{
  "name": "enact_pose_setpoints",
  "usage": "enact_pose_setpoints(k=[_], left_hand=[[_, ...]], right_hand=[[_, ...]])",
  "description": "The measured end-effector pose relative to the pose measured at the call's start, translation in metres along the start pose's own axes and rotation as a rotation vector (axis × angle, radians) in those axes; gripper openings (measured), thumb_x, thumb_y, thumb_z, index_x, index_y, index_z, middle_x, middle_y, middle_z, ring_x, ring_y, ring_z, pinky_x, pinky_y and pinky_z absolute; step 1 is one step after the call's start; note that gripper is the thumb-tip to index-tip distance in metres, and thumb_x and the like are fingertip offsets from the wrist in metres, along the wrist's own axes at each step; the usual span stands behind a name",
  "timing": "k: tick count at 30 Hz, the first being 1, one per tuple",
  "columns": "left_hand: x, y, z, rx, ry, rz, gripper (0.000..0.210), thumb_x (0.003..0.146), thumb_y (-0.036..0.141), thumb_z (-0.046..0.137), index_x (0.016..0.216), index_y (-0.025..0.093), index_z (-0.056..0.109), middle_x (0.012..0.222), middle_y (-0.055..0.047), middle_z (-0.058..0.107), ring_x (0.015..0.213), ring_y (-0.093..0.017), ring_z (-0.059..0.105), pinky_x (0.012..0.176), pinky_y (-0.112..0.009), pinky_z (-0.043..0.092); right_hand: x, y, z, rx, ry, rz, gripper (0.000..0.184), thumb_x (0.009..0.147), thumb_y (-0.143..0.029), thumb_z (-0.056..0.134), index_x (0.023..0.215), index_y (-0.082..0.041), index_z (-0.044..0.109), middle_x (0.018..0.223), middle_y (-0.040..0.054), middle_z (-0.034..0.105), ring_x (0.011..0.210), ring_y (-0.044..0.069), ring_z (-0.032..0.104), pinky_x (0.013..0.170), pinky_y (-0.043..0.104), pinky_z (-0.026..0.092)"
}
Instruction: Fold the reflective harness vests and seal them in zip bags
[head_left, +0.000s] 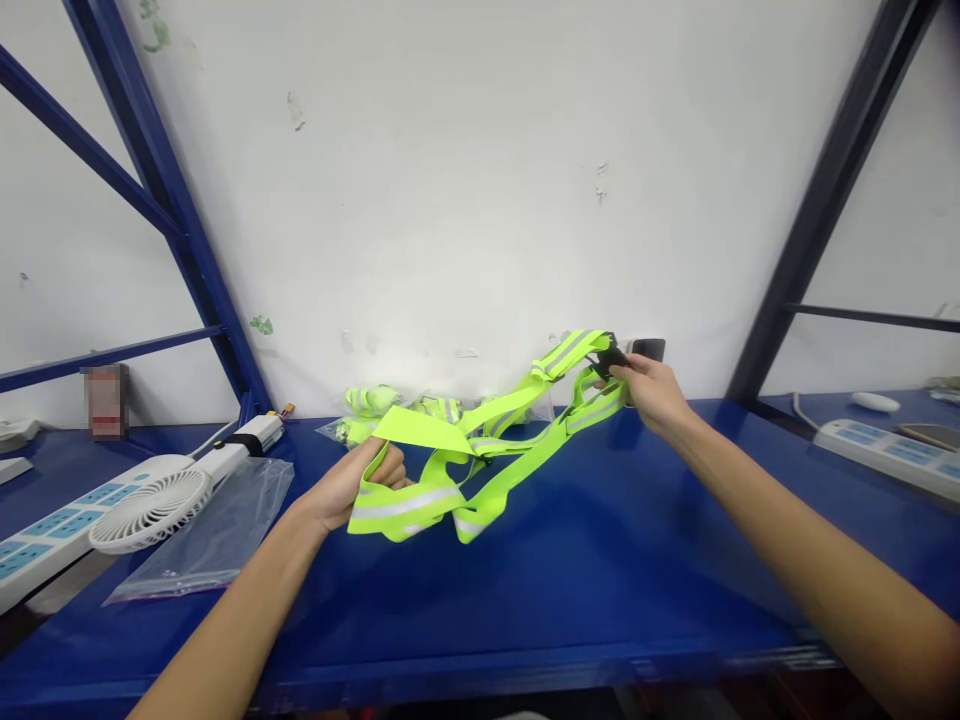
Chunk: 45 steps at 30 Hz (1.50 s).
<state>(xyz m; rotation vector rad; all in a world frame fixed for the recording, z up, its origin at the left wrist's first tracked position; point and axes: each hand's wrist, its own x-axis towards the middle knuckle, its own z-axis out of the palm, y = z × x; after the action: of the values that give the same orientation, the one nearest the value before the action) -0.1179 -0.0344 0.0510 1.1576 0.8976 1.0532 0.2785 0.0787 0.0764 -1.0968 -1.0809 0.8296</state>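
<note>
Stretched between my two hands is a fluorescent yellow-green reflective strap harness (525,455) with silver stripes. My left hand (367,475) is closed around its looped near-left end, where wide bands fold over my fingers. At the far right my right hand (649,385) pinches the harness by a black part, perhaps a buckle, partly hidden by the fingers. The straps hang in loose loops above the blue table. Behind the harness, several folded bundles of similar yellow-green straps (373,400) lie in clear plastic against the wall.
An empty clear zip bag (225,525) lies at left beside a white handheld fan (154,510) and a white power strip (45,540). Another power strip (892,450) is at right. Blue metal posts (180,220) flank the blue table (570,590). A dark object (649,348) stands behind my right hand.
</note>
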Motion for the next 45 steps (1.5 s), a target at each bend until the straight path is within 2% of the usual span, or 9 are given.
enact_pose_setpoints(k=[7, 16, 20, 25, 29, 32, 36, 41, 45], left_hand=[[0.014, 0.001, -0.002, -0.224, 0.373, 0.273, 0.017, 0.082, 0.028, 0.064, 0.073, 0.014, 0.066, 0.073, -0.007, 0.071, 0.077, -0.021, 0.071, 0.071, -0.03, 0.06], [0.018, -0.001, -0.006, -0.038, 0.422, 0.132, 0.015, 0.082, 0.012, 0.06, 0.091, 0.015, 0.071, 0.054, 0.004, 0.056, 0.041, -0.006, 0.047, 0.042, -0.015, 0.041], [0.007, 0.001, -0.004, 0.132, 0.19, 0.049, 0.034, 0.085, 0.026, 0.056, 0.054, 0.016, 0.061, 0.033, 0.005, 0.028, 0.032, -0.004, 0.025, 0.038, -0.017, 0.025], [-0.019, 0.006, -0.002, -0.1, -0.361, 0.178, 0.072, 0.088, 0.042, 0.047, 0.023, 0.019, 0.029, 0.024, -0.001, 0.012, 0.032, -0.007, 0.026, 0.057, -0.027, 0.043], [-0.027, 0.011, 0.005, 0.072, -0.58, 0.081, 0.073, 0.092, 0.056, 0.036, 0.028, 0.024, 0.05, 0.025, -0.004, 0.028, 0.036, -0.014, 0.039, 0.069, -0.036, 0.048], [-0.012, 0.016, 0.01, 0.473, -0.406, -0.084, 0.061, 0.091, 0.062, 0.043, 0.06, 0.02, 0.076, 0.056, -0.011, 0.065, 0.064, -0.025, 0.064, 0.075, -0.037, 0.051], [0.019, 0.02, 0.035, 0.768, 0.094, 0.239, 0.035, 0.085, 0.051, 0.064, 0.104, 0.024, 0.077, 0.107, -0.01, 0.074, 0.102, -0.029, 0.066, 0.084, -0.032, 0.05], [0.055, 0.034, 0.102, 0.848, 0.124, 0.577, 0.082, 0.081, 0.048, 0.072, 0.154, 0.032, 0.038, 0.154, -0.014, 0.044, 0.136, -0.036, 0.047, 0.107, -0.045, 0.041], [0.086, 0.057, 0.118, 0.895, 0.181, 0.605, 0.081, 0.081, 0.036, 0.072, 0.153, 0.025, 0.038, 0.13, -0.018, 0.063, 0.113, -0.036, 0.063, 0.096, -0.048, 0.047]], right_hand=[[0.015, 0.01, -0.02, 0.316, 0.073, 0.193, 0.021, 0.081, 0.0, 0.054, 0.091, -0.015, 0.064, 0.083, 0.0072, 0.071, 0.062, 0.016, 0.069, 0.054, 0.025, 0.059], [0.02, 0.013, -0.042, 0.457, -0.123, 0.499, 0.041, 0.075, 0.002, 0.046, 0.112, -0.01, 0.059, 0.091, 0.0146, 0.069, 0.067, 0.018, 0.069, 0.065, 0.03, 0.064], [0.022, 0.01, -0.042, 0.434, -0.159, 0.467, 0.035, 0.076, -0.001, 0.048, 0.106, -0.015, 0.06, 0.085, 0.0088, 0.067, 0.066, 0.019, 0.066, 0.059, 0.031, 0.064], [0.018, 0.0, -0.035, 0.512, -0.091, 0.451, 0.035, 0.072, 0.001, 0.047, 0.1, -0.018, 0.057, 0.083, 0.0062, 0.061, 0.062, 0.014, 0.058, 0.055, 0.025, 0.061], [0.011, -0.007, -0.029, 0.513, -0.042, 0.424, 0.034, 0.07, 0.002, 0.047, 0.098, -0.016, 0.056, 0.085, 0.0076, 0.059, 0.066, 0.014, 0.06, 0.059, 0.022, 0.06], [0.005, -0.01, -0.021, 0.462, -0.079, 0.369, 0.025, 0.068, -0.002, 0.05, 0.086, -0.016, 0.058, 0.073, 0.0041, 0.056, 0.056, 0.011, 0.052, 0.054, 0.022, 0.056], [-0.011, -0.014, 0.004, 0.285, -0.189, 0.177, 0.02, 0.065, -0.005, 0.059, 0.082, -0.014, 0.066, 0.066, 0.002, 0.058, 0.053, 0.01, 0.048, 0.047, 0.022, 0.045], [-0.04, -0.034, 0.05, 0.104, -0.337, -0.007, 0.014, 0.068, -0.017, 0.076, 0.081, -0.013, 0.072, 0.077, 0.0022, 0.067, 0.061, 0.009, 0.051, 0.054, 0.022, 0.041], [-0.05, -0.066, 0.062, -0.022, -0.433, -0.185, 0.015, 0.073, -0.024, 0.075, 0.085, -0.015, 0.074, 0.084, 0.003, 0.07, 0.077, 0.013, 0.06, 0.071, 0.024, 0.047]])
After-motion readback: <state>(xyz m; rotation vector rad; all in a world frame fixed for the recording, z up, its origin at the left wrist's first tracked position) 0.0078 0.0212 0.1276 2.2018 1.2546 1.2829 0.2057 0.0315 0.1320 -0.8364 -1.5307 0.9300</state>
